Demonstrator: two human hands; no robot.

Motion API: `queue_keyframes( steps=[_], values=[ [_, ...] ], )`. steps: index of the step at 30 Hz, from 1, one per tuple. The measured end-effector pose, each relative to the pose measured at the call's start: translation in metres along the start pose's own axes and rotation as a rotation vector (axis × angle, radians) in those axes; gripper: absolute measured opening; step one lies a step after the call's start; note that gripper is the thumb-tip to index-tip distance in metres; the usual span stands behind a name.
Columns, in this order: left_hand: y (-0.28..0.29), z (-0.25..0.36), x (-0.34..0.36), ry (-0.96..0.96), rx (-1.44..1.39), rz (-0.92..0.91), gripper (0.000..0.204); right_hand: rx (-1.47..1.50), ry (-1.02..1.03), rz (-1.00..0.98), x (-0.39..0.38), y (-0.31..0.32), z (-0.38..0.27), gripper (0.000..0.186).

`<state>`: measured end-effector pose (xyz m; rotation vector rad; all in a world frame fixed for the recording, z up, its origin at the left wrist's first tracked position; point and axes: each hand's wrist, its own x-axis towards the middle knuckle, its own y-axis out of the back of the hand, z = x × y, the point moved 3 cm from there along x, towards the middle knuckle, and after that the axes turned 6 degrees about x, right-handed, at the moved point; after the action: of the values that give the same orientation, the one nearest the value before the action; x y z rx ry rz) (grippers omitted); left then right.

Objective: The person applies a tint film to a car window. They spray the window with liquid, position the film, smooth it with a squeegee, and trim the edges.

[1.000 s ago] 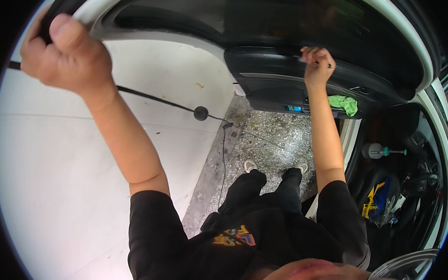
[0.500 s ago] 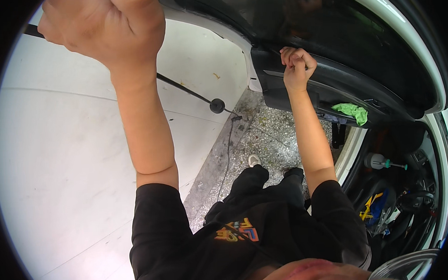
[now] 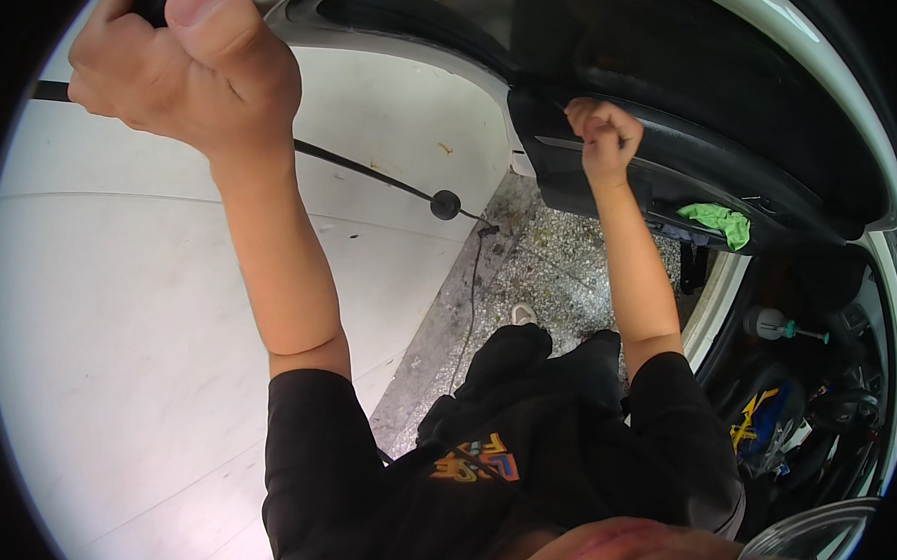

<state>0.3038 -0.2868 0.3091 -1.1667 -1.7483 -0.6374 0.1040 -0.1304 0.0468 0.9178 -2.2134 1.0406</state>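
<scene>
At the upper left my left hand [image 3: 185,81] is raised, fingers curled and thumb across. Part of a black object [image 3: 149,7] shows between thumb and fingers; its kind is cut off by the picture's edge. A black cord [image 3: 364,170] with a round black stopper [image 3: 445,204] passes behind this hand's wrist. My right hand [image 3: 606,141] is closed in front of the dark inner panel of an open car door [image 3: 683,150]. Its fingers are bent together, and whatever they hold, if anything, is hidden. The dark door window [image 3: 648,31] lies just beyond it.
A green cloth [image 3: 718,224] lies in the door pocket. Inside the car at right are a spray bottle [image 3: 771,323], a yellow and blue item [image 3: 753,422] and the steering wheel [image 3: 842,403]. A white wall-like surface [image 3: 121,344] fills the left; a speckled floor [image 3: 568,255] lies below.
My left hand has come slightly down and left and turned, so its thumb and the black object show. The right hand stays closed at the door panel. The view has shifted a little.
</scene>
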Motion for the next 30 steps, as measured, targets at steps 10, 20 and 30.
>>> queue_keyframes(
  steps=[10,20,30],
  values=[
    [-0.012,0.038,-0.002,0.385,-0.396,0.082,0.052,-0.141,0.042,-0.028,0.005,0.089,-0.049,0.016],
    [-0.099,0.324,-0.160,1.578,-0.539,0.095,0.048,-0.087,-0.016,-0.135,0.006,0.092,-0.047,0.024],
    [-0.160,0.315,-0.168,1.791,-0.309,0.259,0.064,-0.041,-0.042,-0.212,0.000,0.108,-0.061,0.021]
  ],
)
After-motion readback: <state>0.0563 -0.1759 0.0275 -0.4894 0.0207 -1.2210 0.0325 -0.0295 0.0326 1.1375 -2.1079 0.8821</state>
